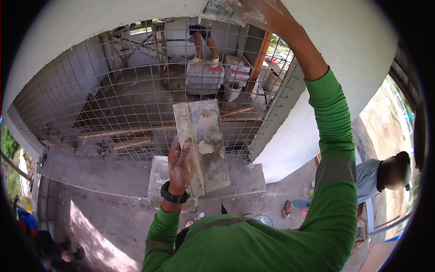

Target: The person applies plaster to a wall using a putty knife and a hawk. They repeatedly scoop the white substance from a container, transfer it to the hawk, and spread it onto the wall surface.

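My left hand (pixel 180 165), with a black watch at the wrist, grips a plaster-stained board (pixel 208 140) by a raised strip along its left side. The board is tilted in front of a metal grille (pixel 136 99). My right hand (pixel 253 12) is raised at the top, against the edge of the white wall above the opening. In it is a flat, plaster-smeared tool (pixel 222 13), partly cut off by the frame. Behind my left forearm lies a pale, plaster-covered board (pixel 158 174).
Beyond the grille, a person's legs (pixel 204 44) stand on stacked bags (pixel 205 78). Timber pieces (pixel 131 131) lie on the floor there. Another person (pixel 369 179) is at the right, close to my right arm. A bucket (pixel 263 219) stands below; more people's feet show at lower left.
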A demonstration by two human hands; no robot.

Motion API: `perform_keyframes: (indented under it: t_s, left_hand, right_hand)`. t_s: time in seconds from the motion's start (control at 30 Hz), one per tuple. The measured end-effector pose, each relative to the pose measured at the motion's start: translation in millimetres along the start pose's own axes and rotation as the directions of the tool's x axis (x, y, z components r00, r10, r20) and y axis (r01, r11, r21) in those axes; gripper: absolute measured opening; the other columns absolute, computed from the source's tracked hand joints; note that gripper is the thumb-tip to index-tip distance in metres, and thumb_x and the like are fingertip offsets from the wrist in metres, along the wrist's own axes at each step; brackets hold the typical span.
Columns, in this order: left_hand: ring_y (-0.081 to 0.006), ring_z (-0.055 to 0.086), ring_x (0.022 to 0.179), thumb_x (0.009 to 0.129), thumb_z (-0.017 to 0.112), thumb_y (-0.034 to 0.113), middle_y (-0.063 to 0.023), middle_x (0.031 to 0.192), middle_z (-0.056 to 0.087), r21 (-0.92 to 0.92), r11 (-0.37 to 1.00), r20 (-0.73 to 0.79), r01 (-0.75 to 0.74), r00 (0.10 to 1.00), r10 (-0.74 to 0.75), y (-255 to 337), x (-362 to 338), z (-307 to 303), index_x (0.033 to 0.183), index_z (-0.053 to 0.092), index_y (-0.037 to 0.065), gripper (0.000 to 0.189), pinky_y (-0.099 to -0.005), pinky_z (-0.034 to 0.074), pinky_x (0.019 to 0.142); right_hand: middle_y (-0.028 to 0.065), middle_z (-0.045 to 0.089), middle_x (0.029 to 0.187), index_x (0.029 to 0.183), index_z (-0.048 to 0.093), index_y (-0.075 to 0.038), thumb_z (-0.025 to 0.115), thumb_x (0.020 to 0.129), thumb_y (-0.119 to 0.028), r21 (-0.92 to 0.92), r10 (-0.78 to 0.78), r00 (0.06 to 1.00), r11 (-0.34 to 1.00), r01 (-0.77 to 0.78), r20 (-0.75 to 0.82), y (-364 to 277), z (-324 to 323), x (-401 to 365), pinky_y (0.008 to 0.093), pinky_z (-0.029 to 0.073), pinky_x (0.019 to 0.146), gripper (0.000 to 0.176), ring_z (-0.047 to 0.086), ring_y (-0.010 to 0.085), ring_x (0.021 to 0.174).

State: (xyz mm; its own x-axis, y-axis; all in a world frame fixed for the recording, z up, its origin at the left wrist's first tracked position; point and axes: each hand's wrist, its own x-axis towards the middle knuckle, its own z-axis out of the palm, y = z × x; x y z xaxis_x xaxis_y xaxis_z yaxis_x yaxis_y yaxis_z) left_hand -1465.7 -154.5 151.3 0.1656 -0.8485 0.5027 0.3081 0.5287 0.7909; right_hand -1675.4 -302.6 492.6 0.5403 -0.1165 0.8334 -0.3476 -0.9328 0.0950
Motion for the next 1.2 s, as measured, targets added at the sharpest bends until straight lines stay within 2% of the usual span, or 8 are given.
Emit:
perform_keyframes:
  t_s: [0.2,0.27,0.4,0.53,0.83,1.07,1.13,1.2]
  left_hand:
    - [-0.0111,0.052,0.112,0.106,0.049,0.018,-0.0057,0.123,0.059,-0.019,1.000,-0.043,0.010,0.999,-0.011,0.5,-1.5,5.5,0.135,0.050,-0.002,0.036,-0.0258,0.039,0.100]
    - [-0.0139,0.054,0.113,0.105,0.050,0.019,-0.0085,0.125,0.059,0.000,0.999,-0.073,0.034,0.997,-0.034,-9.9,-4.3,1.7,0.138,0.048,-0.003,0.039,-0.0278,0.041,0.100]
    - [-0.0164,0.057,0.113,0.103,0.051,0.018,-0.0109,0.126,0.060,0.080,0.996,-0.112,0.038,0.993,-0.029,-15.0,-4.0,-1.4,0.139,0.047,-0.004,0.042,-0.0290,0.044,0.099]
    - [-0.0159,0.058,0.111,0.103,0.052,0.017,-0.0104,0.126,0.060,0.017,0.997,-0.055,0.077,0.996,-0.076,-15.8,1.0,-6.4,0.139,0.047,-0.004,0.042,-0.0284,0.045,0.097]
    - [-0.0100,0.053,0.109,0.105,0.050,0.021,-0.0036,0.120,0.061,-0.046,0.995,-0.096,0.086,0.991,-0.090,-17.1,-2.6,-0.3,0.135,0.052,-0.001,0.037,-0.0248,0.039,0.098]
    - [-0.0096,0.054,0.104,0.105,0.050,0.022,-0.0039,0.114,0.062,0.028,0.994,-0.185,0.105,0.978,-0.098,-21.8,-7.3,-2.5,0.132,0.053,-0.001,0.036,-0.0239,0.041,0.094]
    - [-0.0096,0.055,0.102,0.105,0.050,0.022,-0.0038,0.113,0.062,-0.007,0.996,-0.210,0.090,0.974,-0.090,-23.3,-11.3,-1.7,0.131,0.054,-0.001,0.035,-0.0241,0.042,0.092]
    - [-0.0097,0.055,0.100,0.104,0.051,0.021,-0.0035,0.111,0.062,0.020,0.994,-0.221,0.107,0.970,-0.100,-23.8,-11.2,-6.2,0.130,0.054,0.000,0.034,-0.0240,0.044,0.089]
  right_hand:
    - [0.0210,0.066,0.115,0.117,0.062,0.002,0.063,0.092,-0.030,-0.769,-0.404,0.913,0.599,0.222,-0.051,-7.8,-51.9,12.7,0.0437,0.051,0.092,0.041,0.062,0.0321,0.109]
    - [0.0217,0.066,0.113,0.118,0.062,0.001,0.063,0.092,-0.029,-0.521,0.304,0.941,0.833,-0.186,0.150,-40.8,-88.3,7.1,0.0433,0.051,0.091,0.039,0.064,0.0314,0.103]
    - [0.0223,0.067,0.110,0.114,0.063,0.001,0.064,0.091,-0.026,-0.447,0.312,0.941,0.866,-0.223,0.134,-34.3,-58.7,-30.0,0.0425,0.052,0.092,0.036,0.066,0.0339,0.101]
    - [0.0199,0.070,0.104,0.105,0.066,0.002,0.064,0.091,-0.030,-0.875,-0.309,0.950,0.473,0.107,-0.050,21.9,-63.4,-12.9,0.0404,0.054,0.087,0.035,0.067,0.0343,0.097]
    - [0.0162,0.063,0.116,0.116,0.060,0.000,0.064,0.096,-0.027,0.149,0.026,0.994,0.988,-0.042,0.107,-30.8,19.8,-52.9,0.0320,0.053,0.081,0.035,0.060,0.0191,0.087]
    - [0.0144,0.062,0.119,0.119,0.058,-0.001,0.060,0.098,-0.027,0.869,-0.438,0.896,0.412,0.274,-0.075,44.6,9.1,21.6,0.0350,0.052,0.093,0.033,0.061,0.0217,0.106]
    - [0.0143,0.067,0.096,0.102,0.062,0.002,0.064,0.094,-0.021,-0.624,-0.096,0.989,0.781,0.004,-0.115,-30.0,-39.4,3.7,0.0339,0.054,0.079,0.025,0.064,0.0205,0.086]
    - [0.0157,0.067,0.081,0.096,0.063,0.005,0.067,0.088,-0.014,-0.296,-0.006,0.998,0.955,-0.014,-0.069,-31.6,-67.9,-11.1,0.0374,0.052,0.071,0.021,0.063,0.0216,0.075]
